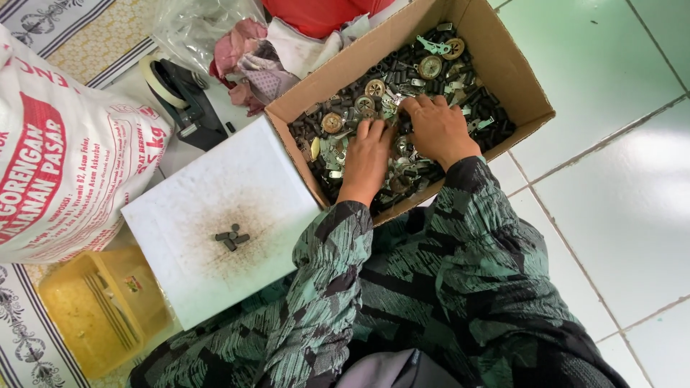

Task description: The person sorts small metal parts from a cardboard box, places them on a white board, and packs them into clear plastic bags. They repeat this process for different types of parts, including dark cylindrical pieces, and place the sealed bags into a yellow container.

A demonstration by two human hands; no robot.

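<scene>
Patterned green-and-black sleeves point(402, 287) fill the bottom of the view and lead up to both hands, which are sunk into a cardboard box point(503, 57) of small parts. The left hand point(366, 159) lies palm down, fingers spread flat on the heap; whether it grips anything cannot be told. The right hand point(438, 129) has its fingers curled into the parts, and any catch there is hidden. Around them lie black cylindrical pieces point(431, 54), brass-coloured discs point(430, 67) and pale green metal bits. Left of the box, a white tile point(194, 208) carries a few black pieces point(231, 237). Sharp stamped edges could nick the fingers, and loose cylinders could roll off the tile.
</scene>
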